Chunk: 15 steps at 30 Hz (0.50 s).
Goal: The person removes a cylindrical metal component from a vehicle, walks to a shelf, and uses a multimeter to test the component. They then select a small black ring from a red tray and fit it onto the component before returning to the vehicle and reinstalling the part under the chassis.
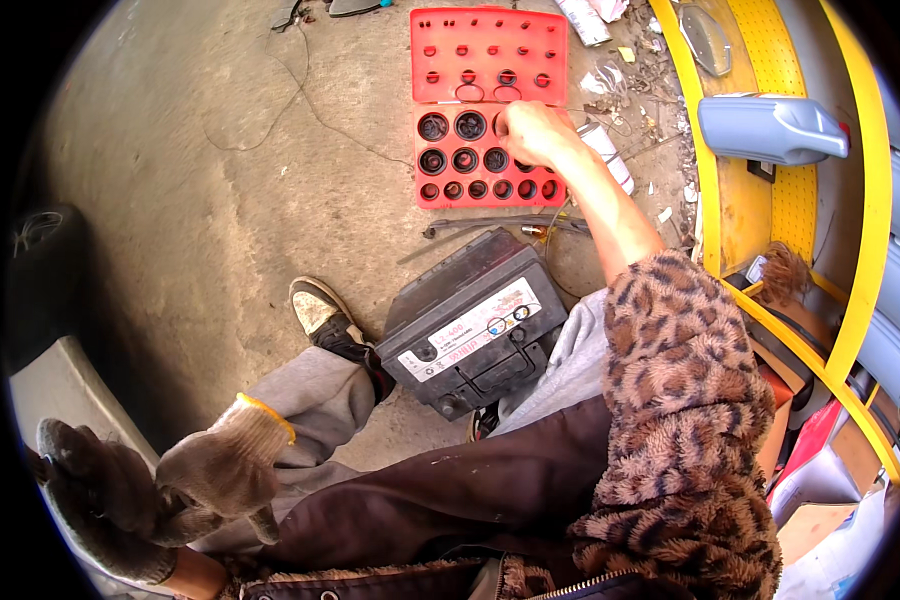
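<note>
My bare right hand reaches into an open red case of black rubber rings in round compartments, its fingers curled at the upper right of the lower half; what they hold, if anything, is hidden. My left hand, in a dirty grey work glove, holds a second grey glove with a yellow cuff at the lower left. A dark battery with a white label rests between my legs, below the case.
Yellow metal framing curves along the right, with a grey-blue jug and cardboard. Hoses, wire, white canisters and scraps lie on the concrete floor. A tyre and pale panel are at left.
</note>
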### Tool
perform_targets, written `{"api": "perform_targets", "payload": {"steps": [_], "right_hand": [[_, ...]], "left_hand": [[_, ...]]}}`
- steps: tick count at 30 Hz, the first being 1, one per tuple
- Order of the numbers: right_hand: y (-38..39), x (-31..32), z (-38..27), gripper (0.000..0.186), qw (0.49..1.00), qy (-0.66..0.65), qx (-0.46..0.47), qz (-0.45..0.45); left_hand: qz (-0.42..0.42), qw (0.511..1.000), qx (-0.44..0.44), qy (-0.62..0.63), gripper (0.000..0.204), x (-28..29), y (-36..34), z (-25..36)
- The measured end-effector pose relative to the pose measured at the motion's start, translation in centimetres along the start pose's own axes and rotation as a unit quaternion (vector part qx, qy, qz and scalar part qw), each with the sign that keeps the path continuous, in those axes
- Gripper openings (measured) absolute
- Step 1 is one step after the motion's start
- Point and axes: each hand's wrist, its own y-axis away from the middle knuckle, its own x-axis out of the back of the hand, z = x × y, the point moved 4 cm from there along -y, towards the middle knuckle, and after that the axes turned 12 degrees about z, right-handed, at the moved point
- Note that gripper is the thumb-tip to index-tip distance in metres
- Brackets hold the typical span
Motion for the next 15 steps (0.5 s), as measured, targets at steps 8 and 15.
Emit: {"api": "perform_targets", "payload": {"steps": [8,15], "right_hand": [[2.2,1.7,1.7,0.026,0.999,-0.015,-0.023,-0.026],[3.1,-0.2,2.7,0.03,0.99,-0.111,0.039,-0.079]], "left_hand": [[-0.194,0.974,0.047,0.102,0.029,0.5,-2.0,-1.7],[-0.289,0.944,0.089,0.136,0.035,0.3,-2.3,-2.1]]}}
